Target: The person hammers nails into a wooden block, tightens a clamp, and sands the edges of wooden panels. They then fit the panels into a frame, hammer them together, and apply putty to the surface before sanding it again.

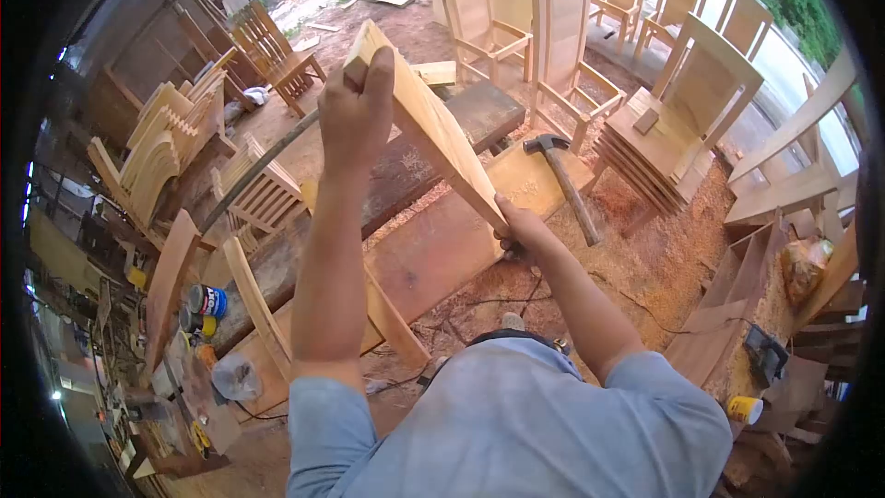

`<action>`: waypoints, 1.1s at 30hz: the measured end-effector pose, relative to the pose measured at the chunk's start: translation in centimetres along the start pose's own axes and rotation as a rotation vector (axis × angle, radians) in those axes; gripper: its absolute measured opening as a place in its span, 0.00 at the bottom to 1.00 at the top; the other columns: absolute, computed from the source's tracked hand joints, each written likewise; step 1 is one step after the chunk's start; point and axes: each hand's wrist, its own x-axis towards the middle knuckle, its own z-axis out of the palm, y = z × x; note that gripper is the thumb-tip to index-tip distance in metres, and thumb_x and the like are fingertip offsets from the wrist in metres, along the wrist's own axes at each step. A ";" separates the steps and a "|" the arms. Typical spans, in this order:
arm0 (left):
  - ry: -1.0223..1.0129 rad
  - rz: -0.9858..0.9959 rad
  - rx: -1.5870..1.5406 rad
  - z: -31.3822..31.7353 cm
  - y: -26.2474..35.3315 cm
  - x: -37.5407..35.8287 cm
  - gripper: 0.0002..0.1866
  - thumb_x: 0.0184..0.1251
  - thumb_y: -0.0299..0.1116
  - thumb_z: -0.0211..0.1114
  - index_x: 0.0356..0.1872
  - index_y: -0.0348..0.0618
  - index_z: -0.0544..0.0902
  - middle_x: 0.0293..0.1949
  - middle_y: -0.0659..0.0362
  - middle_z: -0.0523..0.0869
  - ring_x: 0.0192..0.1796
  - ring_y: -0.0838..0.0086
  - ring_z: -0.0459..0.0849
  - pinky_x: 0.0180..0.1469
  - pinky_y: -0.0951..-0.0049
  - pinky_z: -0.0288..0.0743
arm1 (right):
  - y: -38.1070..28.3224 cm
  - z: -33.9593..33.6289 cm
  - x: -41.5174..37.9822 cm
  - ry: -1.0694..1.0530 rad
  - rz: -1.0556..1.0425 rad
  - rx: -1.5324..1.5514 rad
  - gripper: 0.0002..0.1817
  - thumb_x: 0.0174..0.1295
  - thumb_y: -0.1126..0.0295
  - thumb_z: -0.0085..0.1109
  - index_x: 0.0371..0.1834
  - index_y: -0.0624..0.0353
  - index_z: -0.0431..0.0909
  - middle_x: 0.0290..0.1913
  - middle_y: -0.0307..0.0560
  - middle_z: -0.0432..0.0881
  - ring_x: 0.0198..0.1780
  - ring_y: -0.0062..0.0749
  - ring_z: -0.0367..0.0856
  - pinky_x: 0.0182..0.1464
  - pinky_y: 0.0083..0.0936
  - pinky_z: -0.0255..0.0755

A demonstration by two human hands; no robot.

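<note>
A flat light-coloured wooden board (pixel 437 132) is held up at a slant between my two hands. My left hand (pixel 361 111) grips its upper end with the fingers wrapped over the edge. Lower down and to the right, my right hand (pixel 523 227) is closed on the opposite end. Just beyond that hand, a claw hammer (pixel 569 186) lies on a wooden plank (pixel 433 244) of the work surface. Behind the board runs a thick dark beam (pixel 392 186), partly hidden by my left forearm.
Unfinished wooden chairs (pixel 559 32) stand at the back. On a stacked-seat chair (pixel 678 101) rests a small wood block (pixel 646 120). Paint cans (pixel 207 301) and a clear plastic bag (pixel 238 376) sit at left. Wood shavings (pixel 664 249) and cords cover the ground.
</note>
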 end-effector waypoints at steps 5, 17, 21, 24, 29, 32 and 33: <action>0.033 -0.025 0.090 0.8 0.3 1.7 0.25 0.65 0.50 0.60 0.29 0.30 0.80 0.25 0.51 0.82 0.31 0.65 0.82 0.40 0.63 0.74 | -0.4 -0.6 0.5 -0.051 0.006 0.074 0.27 0.65 0.37 0.50 0.34 0.53 0.72 0.23 0.38 0.72 0.20 0.21 0.66 0.20 0.25 0.62; 0.516 -0.632 -0.756 -1.7 -6.1 -19.1 0.25 0.63 0.28 0.60 0.62 0.33 0.70 0.58 0.50 0.77 0.61 0.61 0.76 0.64 0.62 0.70 | 7.9 -1.2 7.7 0.071 -0.016 0.058 0.38 0.67 0.43 0.51 0.64 0.70 0.70 0.53 0.59 0.81 0.51 0.41 0.81 0.56 0.29 0.71; 0.734 -0.700 -0.824 -4.9 -11.1 -23.8 0.33 0.55 0.31 0.59 0.66 0.34 0.66 0.61 0.47 0.75 0.63 0.56 0.75 0.63 0.56 0.72 | 8.0 -4.0 7.0 0.158 -0.179 -0.435 0.36 0.69 0.42 0.48 0.55 0.70 0.77 0.48 0.55 0.83 0.50 0.35 0.80 0.53 0.30 0.72; 0.476 -0.805 -1.010 -15.1 -8.8 -19.5 0.33 0.53 0.32 0.57 0.64 0.30 0.67 0.60 0.45 0.76 0.60 0.53 0.78 0.62 0.55 0.74 | 7.4 -9.3 7.6 0.095 -0.164 -0.447 0.32 0.68 0.47 0.52 0.48 0.74 0.79 0.40 0.52 0.85 0.40 0.30 0.82 0.42 0.27 0.74; 0.626 -0.657 -0.740 -17.0 -9.6 -20.0 0.33 0.52 0.33 0.56 0.61 0.28 0.68 0.58 0.43 0.77 0.57 0.51 0.80 0.60 0.54 0.76 | 12.0 -9.5 7.9 0.165 -0.189 -0.307 0.31 0.69 0.45 0.52 0.44 0.71 0.81 0.35 0.46 0.84 0.30 0.28 0.79 0.31 0.25 0.71; 0.626 -0.756 -0.914 -15.4 -4.8 -19.6 0.33 0.50 0.31 0.57 0.61 0.29 0.69 0.56 0.44 0.78 0.57 0.53 0.79 0.62 0.56 0.74 | 12.7 -8.8 8.0 0.098 -0.128 -0.168 0.32 0.69 0.43 0.51 0.46 0.69 0.80 0.38 0.49 0.85 0.33 0.31 0.83 0.35 0.26 0.76; 0.673 -0.750 -0.946 -14.3 -6.0 -21.3 0.32 0.50 0.32 0.57 0.61 0.31 0.70 0.56 0.46 0.79 0.57 0.53 0.79 0.63 0.56 0.74 | 13.4 -8.3 7.8 0.054 -0.151 -0.006 0.33 0.69 0.43 0.50 0.48 0.69 0.79 0.40 0.50 0.85 0.35 0.32 0.84 0.37 0.26 0.78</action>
